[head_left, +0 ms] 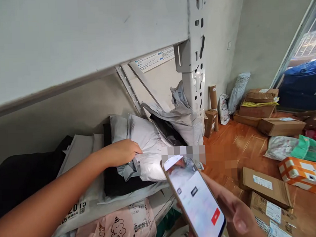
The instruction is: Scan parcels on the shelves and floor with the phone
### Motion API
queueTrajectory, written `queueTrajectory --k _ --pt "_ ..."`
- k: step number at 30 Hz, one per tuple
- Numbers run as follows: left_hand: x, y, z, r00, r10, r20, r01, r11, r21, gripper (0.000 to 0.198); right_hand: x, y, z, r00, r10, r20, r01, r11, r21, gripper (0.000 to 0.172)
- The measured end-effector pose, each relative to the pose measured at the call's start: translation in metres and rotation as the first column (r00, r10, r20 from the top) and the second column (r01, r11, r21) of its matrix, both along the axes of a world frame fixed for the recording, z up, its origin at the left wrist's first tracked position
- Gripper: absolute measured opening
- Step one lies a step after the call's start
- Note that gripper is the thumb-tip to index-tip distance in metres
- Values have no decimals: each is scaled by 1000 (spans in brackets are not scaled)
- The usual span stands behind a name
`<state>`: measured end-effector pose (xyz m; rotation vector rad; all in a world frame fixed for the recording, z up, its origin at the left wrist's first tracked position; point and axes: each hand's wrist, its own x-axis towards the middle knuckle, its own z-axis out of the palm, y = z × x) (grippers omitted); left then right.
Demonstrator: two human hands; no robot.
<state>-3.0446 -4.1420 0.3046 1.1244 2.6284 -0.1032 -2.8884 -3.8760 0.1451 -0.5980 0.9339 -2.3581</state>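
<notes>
My left hand (125,152) reaches over a shelf with its fingers bent and pressed onto a white plastic mailer bag (152,167), gripping it near its upper edge. Another pale mailer (144,131) lies just behind that one, and a black package (115,185) is underneath. In my right hand (233,207) is a smartphone (197,200), tilted, its lit screen facing me. The screen shows a camera-like picture with a red button near the bottom. The phone covers part of the shelf's front edge, and some of my right fingers are hidden behind it.
A white metal shelf board (86,37) hangs above my left arm, joined to a slotted upright post (196,61). A pink bear-print bag (115,225) lies at the lower front. Cardboard boxes (267,185) and an orange-and-white box (304,176) are on the brown floor at right.
</notes>
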Motion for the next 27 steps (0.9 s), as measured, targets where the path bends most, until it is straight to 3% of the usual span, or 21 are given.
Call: queueTrajectory --k 3,6,10,12,16,18,21,27 --pt "-5 22 -5 975 88 -202 -116 985 -129 41 -6 11 -3 999 -8 41 14 991 -136 116" --pt "-28 55 -25 919 116 -376 -203 958 -201 43 -13 15 -6 991 -84 102 103 975 -197 113" --pt "-66 83 -55 925 55 -377 -140 969 -203 30 -23 11 -13 983 -99 152 127 974 -188 110" --pt "-79 84 -65 926 -35 -376 -34 984 -175 34 -27 11 -17 979 -105 174 137 974 -183 106" --pt "-89 70 -81 917 -107 -385 98 994 -42 85 -37 11 -22 978 -95 187 132 972 -196 94" --pt "-87 64 -87 940 -54 -336 50 999 -21 95 -44 9 -21 982 -68 176 105 972 -211 88" --pt "-82 61 -91 968 48 -245 -54 998 -18 91 -57 -1 -14 989 18 147 19 969 -244 82" --pt "-70 60 -77 987 132 -92 -128 991 50 94 -75 -27 5 991 100 94 -71 960 -270 75"
